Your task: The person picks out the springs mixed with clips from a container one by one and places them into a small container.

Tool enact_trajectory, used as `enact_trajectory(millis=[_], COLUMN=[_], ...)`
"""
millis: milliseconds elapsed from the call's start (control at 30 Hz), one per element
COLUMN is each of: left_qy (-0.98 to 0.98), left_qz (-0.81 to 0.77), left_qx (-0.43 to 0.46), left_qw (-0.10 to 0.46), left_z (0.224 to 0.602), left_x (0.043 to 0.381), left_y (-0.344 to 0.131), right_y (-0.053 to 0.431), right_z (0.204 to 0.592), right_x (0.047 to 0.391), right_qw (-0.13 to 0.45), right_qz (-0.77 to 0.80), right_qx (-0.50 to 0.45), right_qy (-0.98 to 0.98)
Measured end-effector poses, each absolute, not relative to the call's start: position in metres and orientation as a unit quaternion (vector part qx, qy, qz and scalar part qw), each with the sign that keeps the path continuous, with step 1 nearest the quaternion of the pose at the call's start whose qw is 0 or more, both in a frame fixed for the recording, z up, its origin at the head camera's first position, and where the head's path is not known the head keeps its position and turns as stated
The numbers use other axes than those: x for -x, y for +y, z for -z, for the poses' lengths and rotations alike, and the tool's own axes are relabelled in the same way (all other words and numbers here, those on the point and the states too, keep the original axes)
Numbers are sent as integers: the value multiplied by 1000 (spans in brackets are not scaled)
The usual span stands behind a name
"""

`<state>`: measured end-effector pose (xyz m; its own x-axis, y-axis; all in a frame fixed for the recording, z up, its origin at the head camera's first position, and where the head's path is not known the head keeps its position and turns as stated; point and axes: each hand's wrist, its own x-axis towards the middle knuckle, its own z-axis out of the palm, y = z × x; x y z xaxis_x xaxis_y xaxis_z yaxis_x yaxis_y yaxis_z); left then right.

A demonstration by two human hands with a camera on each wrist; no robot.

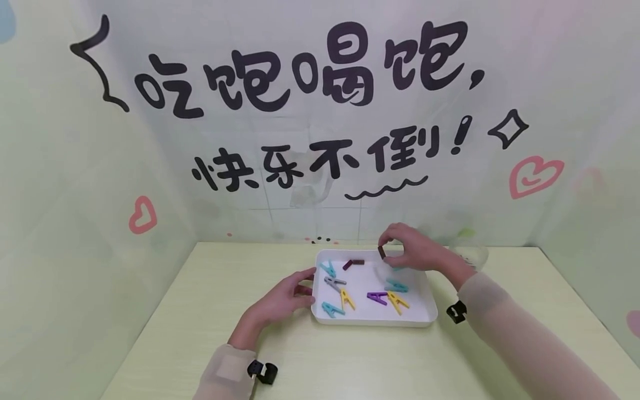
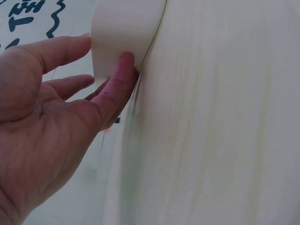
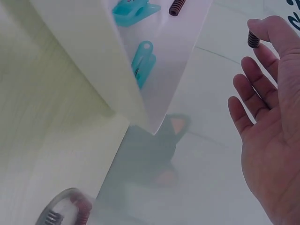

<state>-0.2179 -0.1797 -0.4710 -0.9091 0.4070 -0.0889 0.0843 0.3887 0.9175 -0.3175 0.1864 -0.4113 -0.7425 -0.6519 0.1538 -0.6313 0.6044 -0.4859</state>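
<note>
My right hand (image 1: 415, 250) pinches a small dark brown coil spring (image 3: 253, 40) between thumb and index finger, above the back right of a white tray (image 1: 375, 321). Its other fingers are loosely spread. My left hand (image 1: 282, 297) rests against the tray's left side, and in the left wrist view its fingertips touch the wall. Two more dark springs (image 1: 358, 262) lie at the tray's back. Several plastic clothespins are spread over the tray floor: teal (image 1: 332, 309), grey (image 1: 334, 282), yellow (image 1: 398, 303) and purple (image 1: 377, 298).
A clear round container (image 1: 472, 256) stands right of the tray, partly behind my right forearm; in the right wrist view dark and reddish springs (image 3: 82, 211) show inside it. The pale wood-grain table (image 1: 200, 311) meets a printed curtain (image 1: 240, 216) at the back.
</note>
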Motion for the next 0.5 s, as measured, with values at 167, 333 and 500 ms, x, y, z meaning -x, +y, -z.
enact_trajectory(millis=[167,333,500], left_qy=[819,816,816], left_qz=[-533,-536,-536], left_qx=[-150,-152,-154], left_qw=[153,153,153], left_z=[469,470,473], left_x=[219,219,220], left_y=[-180,-181,-180], right_y=[198,211,228], right_z=[411,411,412], right_x=[313,305,292], right_qw=[-1,-16,-29], right_qz=[276,290,303], right_qx=[355,336,306], right_qy=[893,896,902])
